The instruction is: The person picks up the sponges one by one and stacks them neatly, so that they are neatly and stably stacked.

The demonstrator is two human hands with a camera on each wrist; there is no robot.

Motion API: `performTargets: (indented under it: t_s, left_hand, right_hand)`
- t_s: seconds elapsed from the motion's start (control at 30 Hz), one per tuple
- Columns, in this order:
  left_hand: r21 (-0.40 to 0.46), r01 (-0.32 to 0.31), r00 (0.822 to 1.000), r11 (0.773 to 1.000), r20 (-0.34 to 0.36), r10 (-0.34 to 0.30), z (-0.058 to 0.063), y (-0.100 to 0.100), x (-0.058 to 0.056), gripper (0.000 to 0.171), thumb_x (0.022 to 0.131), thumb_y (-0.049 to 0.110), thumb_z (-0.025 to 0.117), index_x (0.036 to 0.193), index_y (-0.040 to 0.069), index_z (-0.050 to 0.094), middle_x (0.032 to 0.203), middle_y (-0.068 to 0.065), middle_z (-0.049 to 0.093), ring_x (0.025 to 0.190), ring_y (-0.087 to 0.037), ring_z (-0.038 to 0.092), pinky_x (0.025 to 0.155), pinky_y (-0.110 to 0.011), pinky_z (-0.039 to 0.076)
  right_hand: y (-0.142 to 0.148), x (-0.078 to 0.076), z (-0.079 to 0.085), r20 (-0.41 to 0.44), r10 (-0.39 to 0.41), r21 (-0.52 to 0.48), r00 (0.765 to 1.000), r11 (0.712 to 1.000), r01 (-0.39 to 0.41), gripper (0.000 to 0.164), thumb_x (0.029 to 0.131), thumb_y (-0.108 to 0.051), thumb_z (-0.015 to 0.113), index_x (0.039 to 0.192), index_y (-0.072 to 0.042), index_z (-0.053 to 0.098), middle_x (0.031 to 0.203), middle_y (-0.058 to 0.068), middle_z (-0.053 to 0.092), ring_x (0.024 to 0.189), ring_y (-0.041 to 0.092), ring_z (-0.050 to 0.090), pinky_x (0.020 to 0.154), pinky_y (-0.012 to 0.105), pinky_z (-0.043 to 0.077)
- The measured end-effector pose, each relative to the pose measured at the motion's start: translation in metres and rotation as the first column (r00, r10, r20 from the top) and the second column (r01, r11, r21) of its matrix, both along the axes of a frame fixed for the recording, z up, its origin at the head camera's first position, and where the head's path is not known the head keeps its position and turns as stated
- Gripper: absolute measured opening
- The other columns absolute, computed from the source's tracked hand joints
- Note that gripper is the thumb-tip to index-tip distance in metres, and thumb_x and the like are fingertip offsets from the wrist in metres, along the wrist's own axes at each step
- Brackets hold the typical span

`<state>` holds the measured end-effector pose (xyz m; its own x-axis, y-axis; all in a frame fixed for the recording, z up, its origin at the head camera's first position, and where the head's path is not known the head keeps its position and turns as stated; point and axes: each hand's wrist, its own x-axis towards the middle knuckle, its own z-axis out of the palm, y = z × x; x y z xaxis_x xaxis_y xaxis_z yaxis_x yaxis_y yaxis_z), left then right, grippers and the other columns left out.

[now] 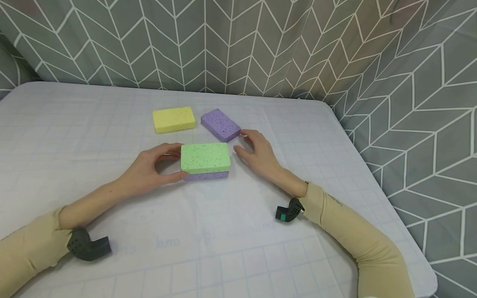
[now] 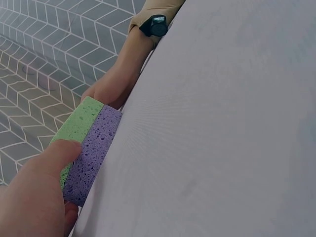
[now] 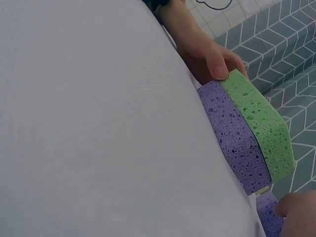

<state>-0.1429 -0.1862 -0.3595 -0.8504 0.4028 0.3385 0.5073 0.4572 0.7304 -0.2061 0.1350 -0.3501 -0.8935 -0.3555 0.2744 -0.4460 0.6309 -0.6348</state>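
Note:
A green sponge (image 1: pixel 205 158) lies flat on top of a purple sponge (image 1: pixel 207 176), their edges nearly lined up. My left hand (image 1: pixel 158 167) grips this stack at its left end, fingers at the back and thumb at the front. In the left wrist view the thumb lies across the seam between the green sponge (image 2: pixel 79 121) and the purple sponge (image 2: pixel 96 153). Behind the stack, a second purple sponge (image 1: pixel 220 125) rests at an angle. At its right corner, my right hand (image 1: pixel 261 155) touches it with a fingertip, the thumb standing apart from it.
A yellow sponge (image 1: pixel 174 120) lies at the back, left of the angled purple one. All of them rest on a table with a white cloth (image 1: pixel 238 248). A patterned grey curtain (image 1: pixel 223 45) hangs behind the table and along its right side.

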Motion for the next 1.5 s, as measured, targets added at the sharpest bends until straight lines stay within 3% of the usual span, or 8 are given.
performTargets:
  t_s: [0.27, 0.6, 0.87, 1.07, 1.5]
  left_hand:
    - [0.003, -0.003, 1.0, 1.0, 0.001, 0.003, -0.001, 0.002, -0.002, 0.071, 0.076, 0.017, 0.088, 0.139, 0.011, 0.056, 0.133, -0.001, 0.063, 0.11, 0.001, 0.061, 0.098, -0.012, 0.047]
    - [-0.006, -0.012, 1.0, 1.0, 0.01, 0.012, 0.001, 0.002, -0.001, 0.069, 0.078, 0.018, 0.088, 0.138, 0.01, 0.056, 0.132, -0.003, 0.064, 0.11, -0.009, 0.064, 0.098, -0.013, 0.047]
    - [0.006, -0.006, 1.0, 1.0, -0.003, 0.006, 0.002, 0.001, -0.001, 0.068, 0.078, 0.016, 0.087, 0.138, 0.009, 0.056, 0.129, -0.004, 0.066, 0.109, -0.002, 0.062, 0.098, -0.012, 0.047]
    - [0.006, -0.01, 1.0, 1.0, 0.008, 0.01, 0.003, 0.001, -0.001, 0.069, 0.077, 0.016, 0.088, 0.138, 0.01, 0.056, 0.13, -0.003, 0.065, 0.109, -0.003, 0.062, 0.098, -0.013, 0.047]
    - [-0.008, -0.008, 1.0, 1.0, -0.007, 0.008, 0.001, -0.001, -0.002, 0.069, 0.077, 0.016, 0.088, 0.138, 0.01, 0.056, 0.131, -0.002, 0.064, 0.11, -0.003, 0.062, 0.098, -0.011, 0.046]
  right_hand:
    - [-0.002, -0.009, -0.002, 0.011, -0.034, 0.02, 0.999, 0.999, 0.034, 0.059, 0.093, -0.029, 0.07, 0.14, -0.001, 0.049, 0.133, 0.014, 0.055, 0.118, 0.026, 0.055, 0.103, 0.039, 0.046]
    - [-0.011, -0.025, -0.002, -0.029, -0.061, 0.124, 0.998, 0.99, 0.064, 0.073, 0.088, -0.04, 0.074, 0.141, 0.003, 0.047, 0.127, 0.014, 0.053, 0.113, 0.025, 0.05, 0.099, 0.04, 0.045]
    - [-0.018, -0.035, -0.003, -0.073, -0.071, 0.193, 0.995, 0.978, 0.083, 0.073, 0.085, -0.045, 0.076, 0.133, 0.004, 0.052, 0.122, 0.013, 0.053, 0.109, 0.025, 0.048, 0.095, 0.037, 0.045]
    - [-0.02, -0.036, -0.003, -0.1, -0.072, 0.216, 0.992, 0.972, 0.092, 0.068, 0.085, -0.046, 0.077, 0.126, 0.004, 0.055, 0.12, 0.013, 0.053, 0.108, 0.025, 0.048, 0.094, 0.038, 0.045]
    - [-0.02, -0.033, -0.004, -0.124, -0.082, 0.224, 0.989, 0.969, 0.109, 0.07, 0.086, -0.046, 0.074, 0.129, 0.005, 0.054, 0.125, 0.016, 0.053, 0.112, 0.028, 0.048, 0.097, 0.039, 0.045]
